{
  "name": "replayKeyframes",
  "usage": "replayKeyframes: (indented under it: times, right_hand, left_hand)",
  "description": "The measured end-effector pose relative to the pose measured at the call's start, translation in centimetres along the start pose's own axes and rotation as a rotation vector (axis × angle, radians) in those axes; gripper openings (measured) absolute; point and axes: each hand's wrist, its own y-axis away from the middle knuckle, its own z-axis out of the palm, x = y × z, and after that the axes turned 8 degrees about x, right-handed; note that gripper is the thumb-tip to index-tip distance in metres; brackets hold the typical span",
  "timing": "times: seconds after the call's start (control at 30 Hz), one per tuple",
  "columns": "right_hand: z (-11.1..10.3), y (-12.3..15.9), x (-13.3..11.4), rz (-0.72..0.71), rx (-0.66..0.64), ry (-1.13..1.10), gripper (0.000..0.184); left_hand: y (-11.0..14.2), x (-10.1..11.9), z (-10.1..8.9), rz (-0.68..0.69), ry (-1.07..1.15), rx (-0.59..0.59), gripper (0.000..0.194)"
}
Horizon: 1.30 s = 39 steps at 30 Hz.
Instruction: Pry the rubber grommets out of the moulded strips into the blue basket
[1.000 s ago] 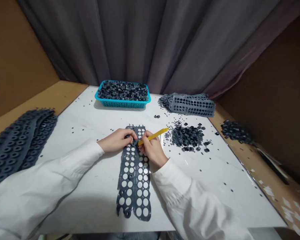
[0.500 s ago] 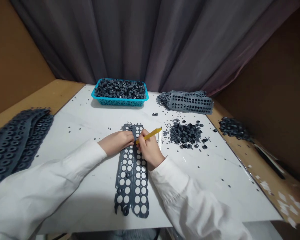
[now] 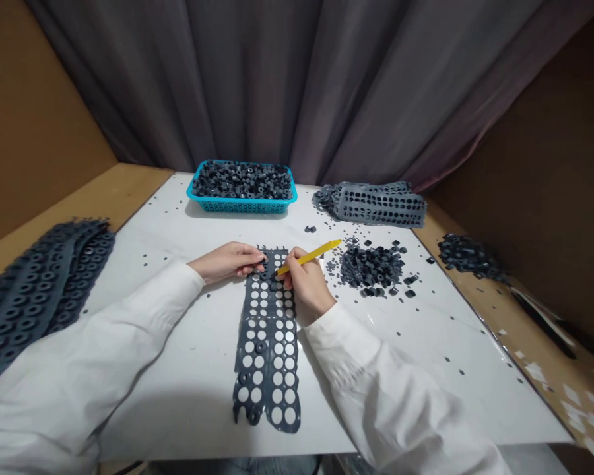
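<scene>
A dark grey rubber sheet (image 3: 270, 318) with rows of round holes lies lengthwise before me, white table showing through the holes. A few ring-shaped rubber pieces (image 3: 261, 347) still sit in its left half. At the sheet's far left edge, my left hand (image 3: 230, 260) is closed in a pinch; a dark bit shows at the fingertips, too small to make out. My right hand (image 3: 307, 284) grips a yellow pen-shaped tool (image 3: 314, 254) over the sheet's far part. The tool slants, upper end to the right, lower end down at the sheet.
A blue basket (image 3: 242, 207) full of dark rubber pieces stands at the back. Perforated sheets (image 3: 381, 204) are stacked to its right. Nearer lies a pile of loose pieces (image 3: 373, 265). Unpunched ringed sheets (image 3: 44, 284) lie at left, more pieces (image 3: 470, 256) at right.
My left hand has lifted off the sheet's middle and moved slightly up and left, fingers now pinched. My right hand with the yellow tool has shifted slightly right. The whole view has shifted a little.
</scene>
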Motion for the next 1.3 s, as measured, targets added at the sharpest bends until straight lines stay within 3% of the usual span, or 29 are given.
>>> replayKeyframes:
  times: [0.23,0.37,0.47,0.6,0.8,1.03,1.2,1.3]
  right_hand:
    - [0.4,-0.5,0.9,-0.038,-0.048,0.06,0.019]
    - [0.0,0.3,0.3,-0.11,0.004,-0.01,0.016]
    - [-0.1,1.1,-0.6,-0.211,-0.016,-0.036,0.021]
    - [0.4,1.9,-0.9,-0.32,-0.049,0.019,0.014]
    - [1.0,2.1,-0.3,-0.401,0.047,0.025,0.035]
    - [0.7,2.5,-0.3,-0.419,0.092,0.048,0.031]
    - [0.5,2.3,-1.0,-0.415,0.106,0.013,0.025]
    - [-1.8,0.6,-1.3,-0.42,0.229,0.022,0.022]
  left_hand:
    - [0.0,-0.3,-0.2,-0.174,0.258,-0.061,0.021]
    - [0.1,-0.6,-0.1,-0.174,0.329,-0.095,0.021]
    - [0.1,-0.7,0.1,-0.164,0.324,-0.089,0.03]
    - [0.3,-0.5,0.7,-0.182,0.307,-0.055,0.034]
    - [1.1,0.0,2.4,-0.114,0.294,-0.039,0.037]
    - [1.2,-0.4,3.0,-0.009,0.267,-0.026,0.042]
    - [1.2,-0.1,3.1,-0.114,0.396,0.026,0.037]
    - [1.2,0.2,2.7,-0.193,0.516,-0.031,0.037]
